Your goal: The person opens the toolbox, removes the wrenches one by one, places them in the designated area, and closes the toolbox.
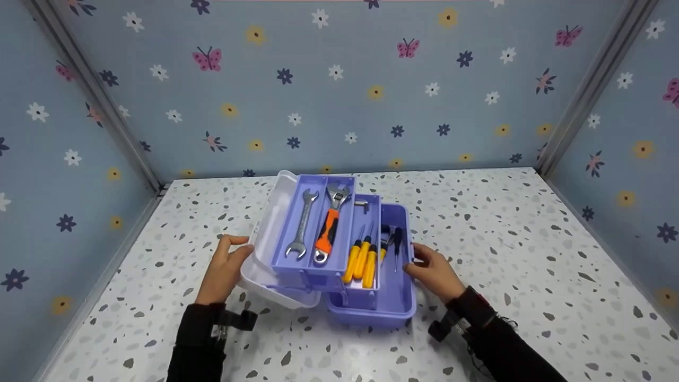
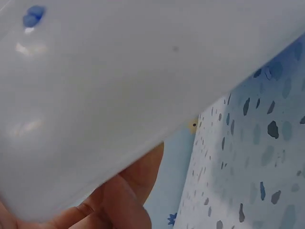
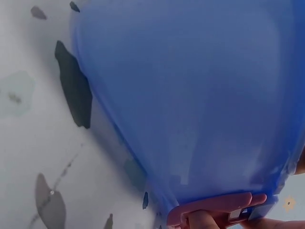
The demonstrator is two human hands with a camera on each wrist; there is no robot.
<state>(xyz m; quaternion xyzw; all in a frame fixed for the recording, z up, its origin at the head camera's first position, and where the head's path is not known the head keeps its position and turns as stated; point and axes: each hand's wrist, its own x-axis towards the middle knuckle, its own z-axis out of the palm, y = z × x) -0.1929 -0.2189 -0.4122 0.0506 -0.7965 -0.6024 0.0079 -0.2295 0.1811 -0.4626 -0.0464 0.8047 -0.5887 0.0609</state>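
Toolbox (image 1: 400, 315) on the speckled tabletop (image 1: 504, 254): lavender plastic, rounded corners, opened out. Whitish lid (image 1: 271, 225) hangs off its left; left hand (image 1: 222, 269) pinches lid edge. Right hand (image 1: 436, 271) grips toolbox's right wall by a reddish latch (image 3: 214, 202). Upper tray (image 1: 313, 278), toolbox's left: steel open-end wrench (image 1: 302, 228), orange-black adjustable wrench (image 1: 328, 229). Lower tray (image 1: 360, 300), mid-toolbox: yellow-black screwdrivers (image 1: 363, 258). Wrench markings too small to read.

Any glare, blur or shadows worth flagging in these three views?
Head: fairly even light, wrenches readable; left wrist: small glare patches on the lid; right wrist: toolbox looks blue and slightly soft, with a shadow beside it on the table.
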